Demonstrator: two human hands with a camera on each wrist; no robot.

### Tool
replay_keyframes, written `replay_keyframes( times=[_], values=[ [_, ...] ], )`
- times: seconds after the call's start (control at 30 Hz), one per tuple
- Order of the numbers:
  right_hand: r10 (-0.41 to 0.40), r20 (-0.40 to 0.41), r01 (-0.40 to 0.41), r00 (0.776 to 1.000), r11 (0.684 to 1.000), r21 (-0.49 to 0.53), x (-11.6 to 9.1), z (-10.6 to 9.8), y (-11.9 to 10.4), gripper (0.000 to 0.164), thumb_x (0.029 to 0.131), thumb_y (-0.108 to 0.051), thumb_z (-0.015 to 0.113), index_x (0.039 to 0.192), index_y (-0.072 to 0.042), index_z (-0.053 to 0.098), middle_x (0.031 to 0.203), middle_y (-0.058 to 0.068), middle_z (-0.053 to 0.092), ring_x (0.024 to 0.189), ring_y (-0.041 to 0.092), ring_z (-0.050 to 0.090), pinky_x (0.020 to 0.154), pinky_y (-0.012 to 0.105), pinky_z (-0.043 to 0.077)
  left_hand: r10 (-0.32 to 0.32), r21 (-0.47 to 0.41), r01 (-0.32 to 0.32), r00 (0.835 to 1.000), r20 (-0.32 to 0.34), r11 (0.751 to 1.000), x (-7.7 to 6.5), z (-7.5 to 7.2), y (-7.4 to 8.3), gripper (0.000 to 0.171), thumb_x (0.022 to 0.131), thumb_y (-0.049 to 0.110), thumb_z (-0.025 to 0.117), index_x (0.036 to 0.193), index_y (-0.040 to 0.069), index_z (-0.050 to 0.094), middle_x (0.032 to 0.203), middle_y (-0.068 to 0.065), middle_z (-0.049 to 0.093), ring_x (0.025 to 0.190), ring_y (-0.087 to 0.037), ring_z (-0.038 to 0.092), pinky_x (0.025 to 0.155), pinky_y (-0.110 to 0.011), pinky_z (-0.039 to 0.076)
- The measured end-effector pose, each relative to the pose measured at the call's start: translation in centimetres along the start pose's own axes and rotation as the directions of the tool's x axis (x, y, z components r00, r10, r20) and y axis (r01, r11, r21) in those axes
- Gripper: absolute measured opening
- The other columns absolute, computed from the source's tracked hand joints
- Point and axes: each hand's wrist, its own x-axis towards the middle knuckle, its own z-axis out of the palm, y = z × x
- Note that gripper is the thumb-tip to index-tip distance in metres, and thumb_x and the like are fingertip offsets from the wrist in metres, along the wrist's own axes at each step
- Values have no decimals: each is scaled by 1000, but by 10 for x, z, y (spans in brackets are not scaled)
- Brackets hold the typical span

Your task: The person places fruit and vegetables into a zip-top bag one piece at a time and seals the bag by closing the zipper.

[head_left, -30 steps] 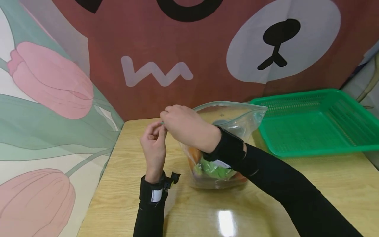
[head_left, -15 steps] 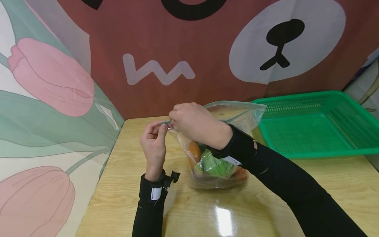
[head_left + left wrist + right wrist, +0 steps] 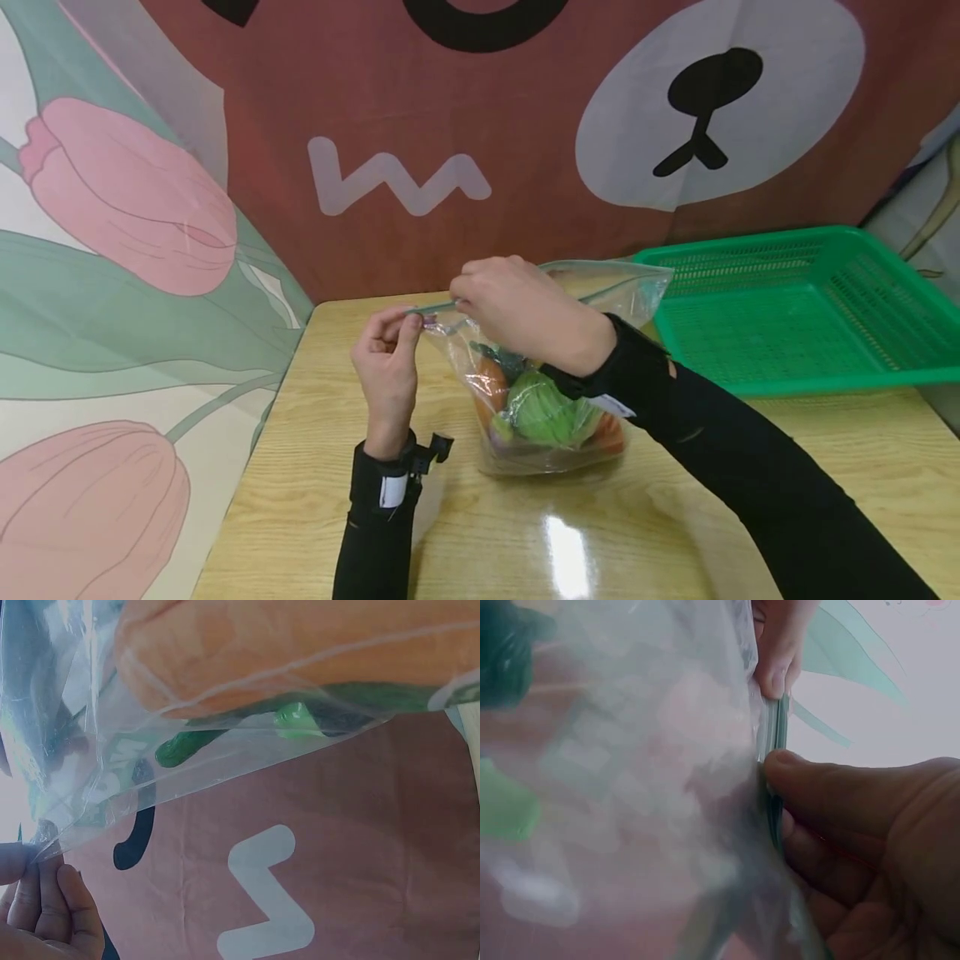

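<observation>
A clear zip bag (image 3: 465, 350) stands on the table with produce inside: a round green vegetable (image 3: 543, 410), an orange carrot-like piece (image 3: 491, 385), something dark green and a reddish piece at the lower right. My left hand (image 3: 386, 358) pinches the left end of the bag's green zip strip (image 3: 438, 307) between thumb and fingers. Farther right along the same strip, my right hand (image 3: 532, 312) pinches it; the right wrist view shows the thumb (image 3: 817, 784) pressed on the strip. Right of that hand the bag's mouth gapes.
To the right, a green plastic basket (image 3: 787, 387) stands on the wooden table (image 3: 300, 500). A brown cloth with a bear print (image 3: 525, 167) hangs behind the table, and a flower-print cloth (image 3: 135, 333) hangs at the left.
My right hand has slid right along the zip strip, away from my left hand, and more of the strip and the produce shows. The left hand keeps its place at the bag's corner.
</observation>
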Motion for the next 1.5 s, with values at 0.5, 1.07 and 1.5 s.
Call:
replay_keyframes(
  times=[0.5,1.07,1.5],
  values=[
    [81,-28,-79,996,995,53,-18,-5,16,11,90,-9,65,98,-5,70,89,6,64,76,18,59,69,30,48,3,-45,-4,1000,-3,999,-3,-1,1,6,90,1,62,94,2,66,83,-2,71,79,-15,68,83,-32,51],
    [153,-81,-144,985,984,105,-65,-19,49,12,89,-9,66,99,-6,70,91,6,63,79,18,59,71,33,49,-19,-45,18,1000,-18,999,-2,-2,2,6,90,1,61,94,2,66,83,-2,72,79,-15,68,83,-30,51],
    [222,-144,-222,964,975,18,-101,-35,71,16,84,-7,70,101,-7,71,88,4,64,74,17,59,63,33,47,-22,-59,20,999,-34,998,-5,-5,0,7,91,-1,60,94,1,66,82,-2,71,77,-14,68,84,-31,50]
  ],
)
